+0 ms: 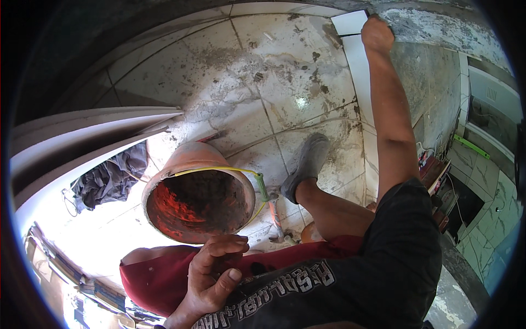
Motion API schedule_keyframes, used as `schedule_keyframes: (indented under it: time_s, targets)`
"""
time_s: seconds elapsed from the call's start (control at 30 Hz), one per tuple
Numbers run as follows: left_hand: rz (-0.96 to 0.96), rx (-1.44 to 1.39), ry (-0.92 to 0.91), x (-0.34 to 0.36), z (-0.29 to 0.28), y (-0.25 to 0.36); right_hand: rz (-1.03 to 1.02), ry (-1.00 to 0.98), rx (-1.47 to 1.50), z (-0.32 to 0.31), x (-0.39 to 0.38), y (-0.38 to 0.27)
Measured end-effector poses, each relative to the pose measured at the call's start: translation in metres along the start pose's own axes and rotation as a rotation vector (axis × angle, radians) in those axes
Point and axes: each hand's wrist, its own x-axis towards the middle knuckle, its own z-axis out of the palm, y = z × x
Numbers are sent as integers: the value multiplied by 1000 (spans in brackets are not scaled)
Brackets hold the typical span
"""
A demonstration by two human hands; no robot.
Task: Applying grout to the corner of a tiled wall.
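My right hand (377,34) reaches far forward with the arm straight. Its fingers are curled over the corner of a white tile piece (349,23) that stands at the foot of a rough grey wall (427,27). A row of white tile strips (360,71) runs along that wall toward me. My left hand (212,274) rests on my knee in a loose fist with nothing in it, just in front of an orange bucket (186,159). The bucket has a yellow handle and holds dark mortar.
My grey shoe (308,164) stands on the dirty tiled floor (274,71). A hammer (276,219) lies beside the bucket. Pale boards (82,142) and a grey cloth (112,178) lie at the left. A green level (470,146) and a red box (433,170) sit at the right.
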Motion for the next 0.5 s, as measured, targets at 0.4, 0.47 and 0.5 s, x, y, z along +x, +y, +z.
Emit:
schedule_keyframes:
  time_s: [0.4, 0.47, 0.5]
  targets:
    - [33, 93, 29, -4, -1, -1, -97, 49, -37, 10, 5, 7]
    - [35, 104, 5, -4, -1, 0, -92, 48, -31, 12, 6, 9]
    - [37, 104, 5, -4, -1, 1, -93, 50, -31, 13, 6, 9]
